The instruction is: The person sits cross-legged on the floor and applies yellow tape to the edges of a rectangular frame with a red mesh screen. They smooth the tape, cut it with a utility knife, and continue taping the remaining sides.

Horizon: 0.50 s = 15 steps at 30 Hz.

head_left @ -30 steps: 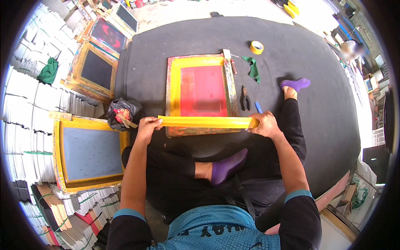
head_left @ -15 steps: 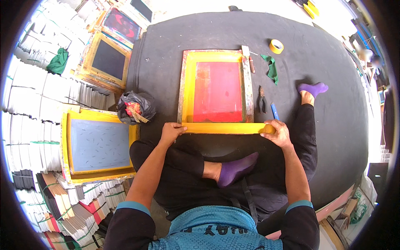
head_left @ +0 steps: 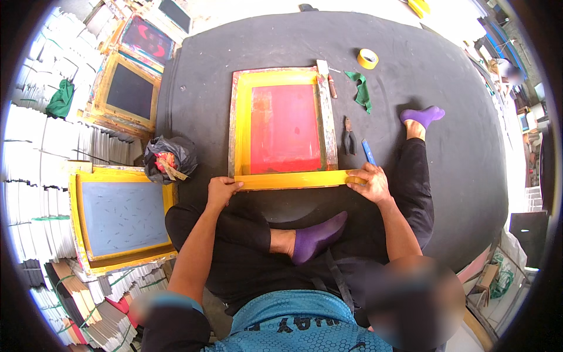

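Note:
A screen printing frame [head_left: 240, 129] with yellow-taped inner borders and a pink-red mesh [head_left: 287, 129] lies flat before me. Along its near edge runs a strip of yellow tape [head_left: 287, 180], stretched between my hands. My left hand [head_left: 223, 190] pinches the strip's left end at the near left corner, thumb on top. At the near right corner my right hand [head_left: 372, 185] is closed on the yellow tape roll [head_left: 355, 179], partly hidden by the fingers. How much of the strip is stuck down, I cannot tell.
Right of the frame lie pliers [head_left: 350, 138], a blue cutter [head_left: 368, 151], a green cloth [head_left: 360, 92], a red-handled tool [head_left: 332, 87] and another tape roll [head_left: 368, 58]. A black bag [head_left: 176, 154] and a grey-blue screen [head_left: 123, 211] are at left, by paper stacks [head_left: 35, 182].
The whole view has shifted, so most things appear farther left. Both hands keep their places at the frame's near corners, and the tape strip now tilts slightly up toward the right.

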Each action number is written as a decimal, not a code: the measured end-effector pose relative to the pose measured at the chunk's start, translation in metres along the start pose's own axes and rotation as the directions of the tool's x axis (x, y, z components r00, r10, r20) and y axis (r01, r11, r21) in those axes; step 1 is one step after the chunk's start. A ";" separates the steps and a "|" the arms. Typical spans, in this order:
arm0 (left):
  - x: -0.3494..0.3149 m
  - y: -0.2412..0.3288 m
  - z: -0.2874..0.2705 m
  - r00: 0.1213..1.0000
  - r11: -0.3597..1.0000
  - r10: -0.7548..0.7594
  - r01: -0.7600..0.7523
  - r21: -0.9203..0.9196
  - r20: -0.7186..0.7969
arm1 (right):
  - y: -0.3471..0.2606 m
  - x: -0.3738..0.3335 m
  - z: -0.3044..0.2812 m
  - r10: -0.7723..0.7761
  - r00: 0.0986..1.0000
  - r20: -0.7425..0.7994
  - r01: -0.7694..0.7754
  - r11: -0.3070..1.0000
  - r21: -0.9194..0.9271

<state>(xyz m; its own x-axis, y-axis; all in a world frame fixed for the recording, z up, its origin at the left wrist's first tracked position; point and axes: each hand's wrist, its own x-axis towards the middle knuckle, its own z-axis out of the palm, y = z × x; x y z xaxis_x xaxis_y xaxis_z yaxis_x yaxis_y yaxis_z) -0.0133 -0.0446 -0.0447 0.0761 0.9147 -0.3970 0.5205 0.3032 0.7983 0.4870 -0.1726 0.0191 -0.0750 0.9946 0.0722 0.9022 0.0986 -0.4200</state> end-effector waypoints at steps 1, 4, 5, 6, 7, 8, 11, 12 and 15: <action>-0.002 0.005 0.000 1.000 1.000 -0.005 0.006 0.026 -0.003 | 0.000 -0.001 0.000 0.003 1.000 0.004 -0.003 1.000 -0.009; -0.007 0.020 0.000 0.999 0.997 -0.051 0.051 0.053 0.007 | -0.002 -0.006 0.000 0.007 1.000 0.013 -0.006 1.000 -0.014; -0.009 0.023 -0.001 0.997 0.996 -0.073 0.073 0.054 0.011 | -0.003 -0.006 0.001 0.006 1.000 0.009 -0.005 1.000 -0.015; -0.009 0.024 -0.001 0.998 0.996 -0.069 0.068 0.055 0.007 | -0.003 -0.006 0.003 0.005 1.000 0.005 -0.005 1.000 -0.016; -0.010 0.025 -0.002 0.998 0.996 -0.063 0.063 0.057 0.004 | -0.003 -0.006 0.004 0.006 1.000 0.000 -0.006 1.000 -0.018; -0.010 0.025 -0.002 0.998 0.997 -0.058 0.058 0.059 0.002 | -0.003 -0.006 0.005 0.005 1.000 -0.001 -0.005 1.000 -0.025; -0.006 0.019 -0.004 0.996 0.997 -0.080 0.080 0.023 0.024 | 0.000 -0.006 0.010 -0.019 1.000 -0.019 0.018 0.999 -0.041; -0.004 0.017 -0.003 0.997 0.997 -0.074 0.074 0.014 0.022 | 0.003 -0.006 0.012 -0.040 0.999 -0.032 0.039 0.998 -0.043; -0.004 0.012 -0.002 1.000 0.998 -0.022 0.023 0.052 -0.007 | -0.001 -0.004 0.009 -0.041 0.999 -0.019 0.039 0.998 -0.056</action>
<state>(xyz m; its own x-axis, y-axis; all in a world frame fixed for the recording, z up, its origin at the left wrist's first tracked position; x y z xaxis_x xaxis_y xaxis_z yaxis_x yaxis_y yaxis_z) -0.0086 -0.0444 -0.0323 0.0583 0.9097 -0.4112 0.5659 0.3092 0.7643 0.4827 -0.1764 0.0107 -0.1035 0.9889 0.1065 0.9210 0.1357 -0.3652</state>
